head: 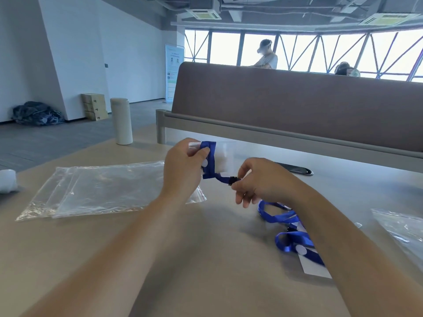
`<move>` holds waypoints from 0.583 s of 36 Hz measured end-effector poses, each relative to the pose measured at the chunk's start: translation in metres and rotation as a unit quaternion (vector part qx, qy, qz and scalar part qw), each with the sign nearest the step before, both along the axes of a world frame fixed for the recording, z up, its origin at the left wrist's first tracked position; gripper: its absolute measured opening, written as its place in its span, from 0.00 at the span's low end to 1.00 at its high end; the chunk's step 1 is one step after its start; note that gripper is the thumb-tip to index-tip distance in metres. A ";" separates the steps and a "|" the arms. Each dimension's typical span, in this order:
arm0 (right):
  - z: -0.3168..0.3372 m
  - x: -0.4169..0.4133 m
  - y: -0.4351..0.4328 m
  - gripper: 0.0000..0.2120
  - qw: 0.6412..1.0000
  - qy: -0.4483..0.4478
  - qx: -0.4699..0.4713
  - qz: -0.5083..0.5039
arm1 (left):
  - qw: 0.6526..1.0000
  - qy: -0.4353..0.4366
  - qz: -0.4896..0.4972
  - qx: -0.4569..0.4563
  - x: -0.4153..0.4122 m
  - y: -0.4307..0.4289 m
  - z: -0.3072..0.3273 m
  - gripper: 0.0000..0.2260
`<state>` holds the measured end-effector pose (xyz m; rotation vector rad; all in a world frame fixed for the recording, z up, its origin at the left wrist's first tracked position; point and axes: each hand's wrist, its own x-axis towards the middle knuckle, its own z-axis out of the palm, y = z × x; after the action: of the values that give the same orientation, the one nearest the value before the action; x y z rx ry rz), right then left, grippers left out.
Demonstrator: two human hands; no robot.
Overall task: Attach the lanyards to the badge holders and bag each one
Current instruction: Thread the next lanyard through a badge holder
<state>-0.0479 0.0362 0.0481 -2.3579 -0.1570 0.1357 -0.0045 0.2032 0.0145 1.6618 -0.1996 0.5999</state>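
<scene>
White rounded object point(8, 180), cut off by the frame edge, at the table's point(137, 259) far left. Table top smooth, matte, tan.

Right of it: stack of clear plastic bags point(91, 191), flat, glossy, crinkled, one with a thin red seal strip at its right edge.

Behind the bags, near the table's back edge: pale upright cylinder point(121, 121), matte.

Left hand point(183, 170) raised above the bags' right end, thumb and fingers pinched together on a folded blue lanyard point(209, 161) and a clear badge holder point(225, 156), rectangular and see-through.

Right hand point(263, 179) just right of that, fingertips closed on the small black clip point(231, 180) at the ribbon's end. Whether the clip is already hooked to the holder: cannot tell.

Behind the right hand: dark flat glossy object point(295, 168), lying on the table.

Below that wrist: loose pile of blue lanyards point(290, 232), woven ribbon, looped, over a white card point(314, 267).

Far right of the table: another clear bag point(402, 227), wrinkled.
</scene>
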 end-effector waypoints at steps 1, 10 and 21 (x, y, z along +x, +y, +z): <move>0.001 0.000 0.001 0.06 1.000 -0.021 -0.008 -0.005 | 1.000 -0.006 -0.003 0.016 -0.002 -0.002 0.000 0.10; 0.003 0.000 -0.002 0.04 0.992 -0.089 0.081 -0.039 | 0.985 0.012 -0.061 0.161 -0.002 -0.007 -0.004 0.01; 0.007 -0.001 -0.010 0.05 0.991 -0.115 0.070 -0.013 | 0.972 0.078 -0.119 0.189 -0.005 -0.010 -0.006 0.02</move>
<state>-0.0487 0.0265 0.0555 -2.2287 -0.2396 -0.1559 -0.0099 0.1928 0.0087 2.0069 -0.4124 0.2561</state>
